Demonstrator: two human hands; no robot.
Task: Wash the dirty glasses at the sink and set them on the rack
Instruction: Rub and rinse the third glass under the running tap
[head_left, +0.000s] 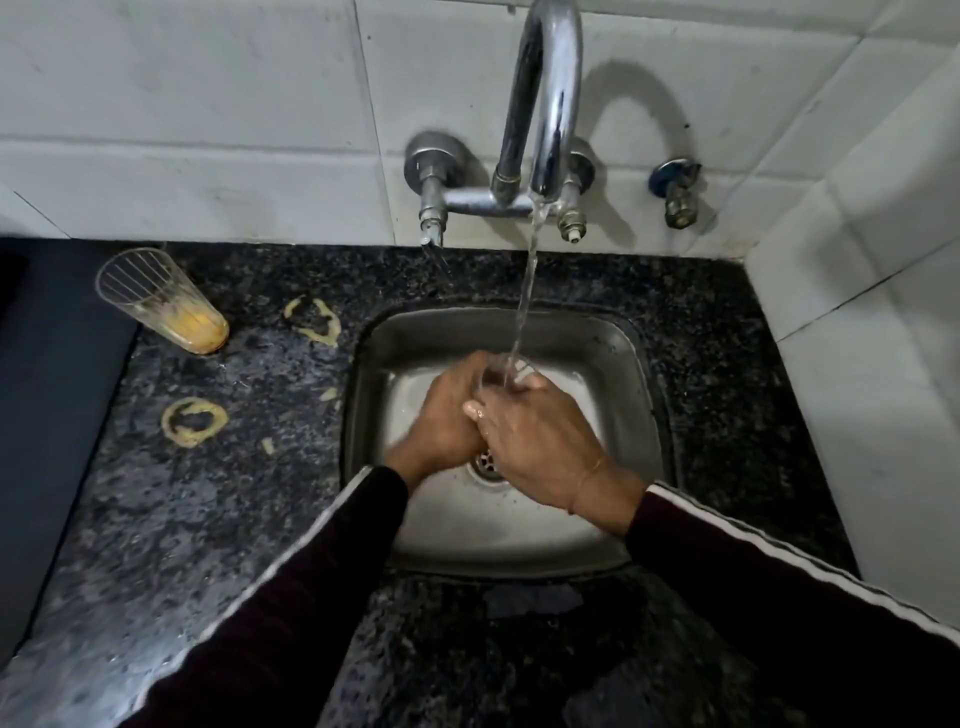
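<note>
Sleeves, dark with a white stripe, come in from the bottom on both sides and meet over the sink (644, 364).

Far left on the dark speckled table (156, 493) stands the dirty glass (161, 301) — upright on its base, mouth up, with yellow dregs at the bottom. In this wide view it seems to lean up and to the left. It sits well apart from both hands, and the left hand is the nearer one, so I think that hand would reach for it next. Near it on the table are yellow rings (195, 421) of spilled drink.

Next comes the left hand (447, 410), inside the sink. Its fingers are curled round the lower part of the clear glass (498, 371), gripping it.

The clear glass is between the two hands, over the sink and above the drain (485, 462). Its long axis looks to run up and away from the person, mouth toward the tap (545, 93) — water falls straight into it. Its base is hidden by the hands, so the exact tilt is hard to tell.

Right of that, the right hand (540, 441) wraps round the glass too, its fingers near the rim and its thumb across the front. It seems to be rubbing the glass, so this looks like the washing step.

No rack shows.
</note>
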